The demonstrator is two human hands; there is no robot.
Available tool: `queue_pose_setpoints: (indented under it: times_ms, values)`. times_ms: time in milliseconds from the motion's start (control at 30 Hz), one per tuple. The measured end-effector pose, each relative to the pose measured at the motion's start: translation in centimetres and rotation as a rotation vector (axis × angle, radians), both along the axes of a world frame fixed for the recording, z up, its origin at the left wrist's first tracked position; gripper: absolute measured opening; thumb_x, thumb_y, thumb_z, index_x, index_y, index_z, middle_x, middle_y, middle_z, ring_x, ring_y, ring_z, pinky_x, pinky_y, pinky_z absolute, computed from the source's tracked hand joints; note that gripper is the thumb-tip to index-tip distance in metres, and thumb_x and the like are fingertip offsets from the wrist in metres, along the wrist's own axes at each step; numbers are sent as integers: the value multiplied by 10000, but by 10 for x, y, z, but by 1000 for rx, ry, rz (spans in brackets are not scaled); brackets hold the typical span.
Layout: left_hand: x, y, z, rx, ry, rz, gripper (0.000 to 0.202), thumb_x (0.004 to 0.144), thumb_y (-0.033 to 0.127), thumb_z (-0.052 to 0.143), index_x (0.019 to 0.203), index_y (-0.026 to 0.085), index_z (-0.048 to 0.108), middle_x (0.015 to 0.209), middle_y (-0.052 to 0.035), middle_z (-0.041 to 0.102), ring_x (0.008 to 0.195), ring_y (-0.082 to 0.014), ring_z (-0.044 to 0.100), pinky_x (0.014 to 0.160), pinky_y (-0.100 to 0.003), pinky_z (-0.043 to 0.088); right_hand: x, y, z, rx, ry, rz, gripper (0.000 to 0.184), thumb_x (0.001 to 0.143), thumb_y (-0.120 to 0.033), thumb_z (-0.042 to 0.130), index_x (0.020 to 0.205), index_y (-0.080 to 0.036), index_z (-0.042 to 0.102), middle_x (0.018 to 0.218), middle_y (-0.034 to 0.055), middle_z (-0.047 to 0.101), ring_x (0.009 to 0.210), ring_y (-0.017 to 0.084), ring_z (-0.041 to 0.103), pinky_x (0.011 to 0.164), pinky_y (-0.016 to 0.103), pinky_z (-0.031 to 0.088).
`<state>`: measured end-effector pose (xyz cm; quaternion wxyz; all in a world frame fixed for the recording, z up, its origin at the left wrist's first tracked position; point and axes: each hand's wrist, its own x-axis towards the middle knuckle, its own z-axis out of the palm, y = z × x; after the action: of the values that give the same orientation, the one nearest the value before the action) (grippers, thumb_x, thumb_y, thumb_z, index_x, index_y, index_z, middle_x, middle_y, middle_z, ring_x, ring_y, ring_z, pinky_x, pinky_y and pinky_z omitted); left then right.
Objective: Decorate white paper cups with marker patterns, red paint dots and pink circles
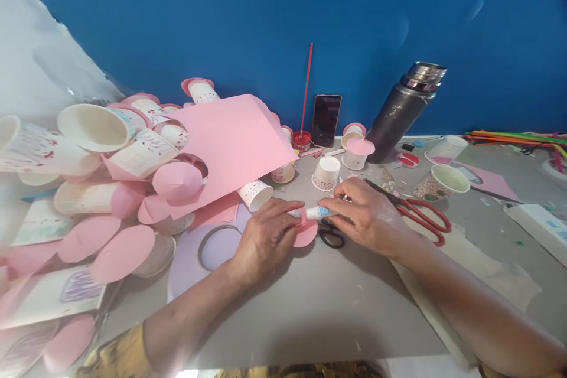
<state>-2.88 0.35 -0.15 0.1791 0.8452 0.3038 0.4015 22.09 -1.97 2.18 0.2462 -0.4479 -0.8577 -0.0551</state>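
Note:
Just above the middle of the table, my left hand (266, 230) pinches a small pink paper piece (305, 235) with a rounded lower edge. My right hand (365, 212) grips a slim white tube with a blue label (319, 212), which looks like a glue stick. Its left end meets the pink paper at my left fingertips; the exact contact is hidden by the fingers. Below the tube shows the black handle loop of small scissors (332, 237). Red-handled scissors (425, 215) lie beside my right hand. A white paper cup (326, 172) stands upside down behind both hands.
Decorated paper cups with pink paper (106, 198) pile up at left, beside a large pink sheet (234, 142) and a tape ring (201, 248). Behind stand a phone (326, 121) and dark flask (396, 118). A green-lined cup (443, 182) and power strip (538, 227) are at right.

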Motion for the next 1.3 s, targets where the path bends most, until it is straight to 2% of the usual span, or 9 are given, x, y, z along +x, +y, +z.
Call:
queue_pose_setpoints:
  times_ms: [100, 300, 500, 700, 867, 1033, 1300]
  values:
    - [0, -1, 0, -1, 29, 26, 182, 944, 134, 622, 910, 187, 792, 1193, -150, 800, 1064, -273, 749, 906, -423, 605, -2, -1, 1, 23, -24, 6, 172, 982, -170, 621, 1025, -226, 778, 910, 68, 596, 845, 208, 541, 731, 316, 430]
    - [2, -4, -1, -57, 7, 20, 200, 936, 118, 605, 832, 189, 760, 954, -110, 825, 942, -234, 769, 824, -357, 597, -9, -5, 2, 99, -70, -14, 178, 986, -150, 592, 980, -215, 757, 894, 69, 605, 833, 215, 525, 703, 327, 393]
    - [3, -5, -2, -182, -28, 58, 160, 893, 116, 651, 814, 197, 765, 959, -79, 822, 905, -214, 780, 796, -300, 581, -15, -8, 2, 111, -118, -5, 102, 985, -164, 613, 946, -172, 707, 875, 83, 642, 826, 236, 538, 685, 357, 371]
    - [2, -4, -3, -184, -48, 61, 174, 895, 111, 650, 785, 193, 757, 905, -67, 819, 901, -213, 788, 781, -281, 573, -16, -10, 4, 216, -148, 2, 212, 954, -53, 579, 817, -178, 683, 799, 67, 599, 761, 218, 483, 674, 350, 342]
    - [2, -5, -2, -170, -44, 52, 175, 894, 103, 648, 784, 186, 756, 889, -75, 826, 893, -220, 791, 769, -276, 573, -19, -10, -1, 257, -132, 18, 225, 915, -20, 601, 767, -174, 673, 782, 63, 597, 753, 215, 457, 676, 348, 325]
    - [2, -6, -1, -183, -18, 30, 224, 902, 96, 627, 728, 183, 738, 775, -56, 805, 819, -209, 775, 773, -282, 570, -21, -12, -2, 255, -111, 2, 191, 921, -84, 651, 766, -182, 705, 740, 53, 583, 737, 218, 450, 648, 354, 280]
    - [5, -9, -3, -262, -7, 30, 210, 910, 146, 623, 754, 193, 755, 826, -62, 801, 759, -185, 738, 712, -268, 553, -25, -17, 4, 244, -156, -36, 269, 969, -254, 688, 709, -184, 677, 700, 53, 566, 705, 213, 438, 644, 351, 249]
